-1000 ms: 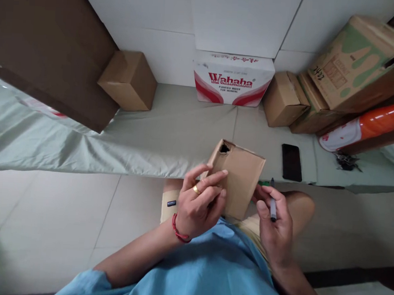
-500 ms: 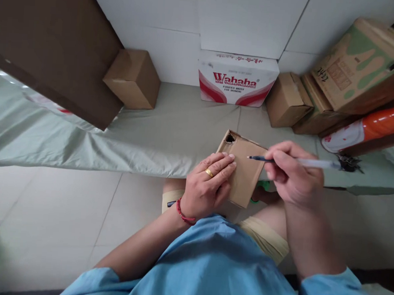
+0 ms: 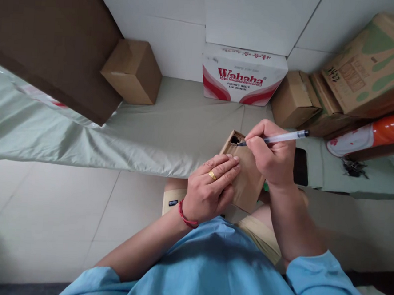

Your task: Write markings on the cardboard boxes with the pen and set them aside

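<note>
Pinched pen in narrowed right hand fingers, aimed at hole, eleven o'clock on small carton; couldn't confirm contact. Laid left hand over carton, view's four o'clock; couldn't tell if gripping. Saw phone at carton's three o'clock, partly hidden.

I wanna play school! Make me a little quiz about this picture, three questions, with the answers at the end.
1. Multiple choice: What does the right hand hold?
A) scissors
B) a pen
C) a spoon

2. True or false: The left hand rests on the cardboard box that has a dark hole near one corner.

3. Fill in the blank: The white box by the wall says "____" in big red letters.

Key: 1. B; 2. True; 3. Wahaha
</note>
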`<state>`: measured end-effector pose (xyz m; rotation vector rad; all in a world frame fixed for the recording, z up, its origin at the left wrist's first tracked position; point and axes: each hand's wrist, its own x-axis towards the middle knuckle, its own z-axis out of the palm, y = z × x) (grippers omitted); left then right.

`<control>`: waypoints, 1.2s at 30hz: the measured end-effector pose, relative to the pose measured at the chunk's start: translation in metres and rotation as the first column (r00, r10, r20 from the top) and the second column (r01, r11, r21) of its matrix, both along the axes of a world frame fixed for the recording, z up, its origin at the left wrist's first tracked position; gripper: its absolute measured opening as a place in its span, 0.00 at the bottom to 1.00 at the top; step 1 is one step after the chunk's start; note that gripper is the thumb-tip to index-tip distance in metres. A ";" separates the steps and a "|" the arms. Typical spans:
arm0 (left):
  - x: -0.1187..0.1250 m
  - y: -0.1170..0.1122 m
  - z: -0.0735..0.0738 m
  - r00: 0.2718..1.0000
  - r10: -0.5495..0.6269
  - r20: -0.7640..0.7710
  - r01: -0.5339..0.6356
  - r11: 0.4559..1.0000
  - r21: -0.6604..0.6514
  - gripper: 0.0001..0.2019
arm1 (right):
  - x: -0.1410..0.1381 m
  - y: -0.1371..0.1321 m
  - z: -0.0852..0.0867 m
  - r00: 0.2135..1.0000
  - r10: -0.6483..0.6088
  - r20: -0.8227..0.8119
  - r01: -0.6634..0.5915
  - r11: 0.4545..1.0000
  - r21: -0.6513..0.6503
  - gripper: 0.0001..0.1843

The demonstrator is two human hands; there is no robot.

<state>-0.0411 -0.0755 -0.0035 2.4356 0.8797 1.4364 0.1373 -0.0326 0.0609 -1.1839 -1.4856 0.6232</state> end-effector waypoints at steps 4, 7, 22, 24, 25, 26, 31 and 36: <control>0.004 0.005 0.001 1.000 0.006 -0.009 -0.006 1.000 0.003 0.22 | 0.005 0.001 -0.005 1.000 0.012 -0.001 -0.012 1.000 -0.013 0.10; 0.006 0.007 0.002 1.000 0.015 -0.006 -0.015 1.000 -0.011 0.21 | 0.008 0.005 -0.004 0.998 0.058 0.033 -0.057 0.998 -0.025 0.10; 0.006 0.008 0.003 1.000 0.014 -0.016 -0.014 0.999 -0.030 0.22 | 0.006 0.011 -0.004 0.989 0.078 0.122 -0.072 0.996 -0.052 0.10; 0.007 0.008 0.003 1.000 0.016 -0.014 -0.016 1.000 -0.020 0.21 | 0.005 0.010 -0.005 0.993 0.047 0.108 -0.045 0.999 -0.027 0.11; 0.007 0.008 0.003 1.000 0.016 -0.011 -0.016 1.000 -0.018 0.20 | 0.004 0.010 -0.005 0.994 0.030 0.101 -0.029 0.999 -0.017 0.12; 0.007 0.008 0.002 1.000 0.015 -0.008 -0.015 1.000 -0.018 0.21 | 0.004 0.009 -0.006 0.995 0.011 0.098 -0.010 1.000 -0.009 0.12; 0.006 0.008 0.001 1.000 0.016 0.005 -0.016 0.999 -0.031 0.22 | 0.004 0.007 -0.007 0.996 -0.029 0.079 0.029 1.000 0.005 0.12; 0.006 0.006 0.001 1.000 0.014 -0.012 -0.014 1.000 -0.021 0.21 | 0.006 0.007 -0.005 0.991 0.079 0.105 -0.076 0.997 -0.024 0.11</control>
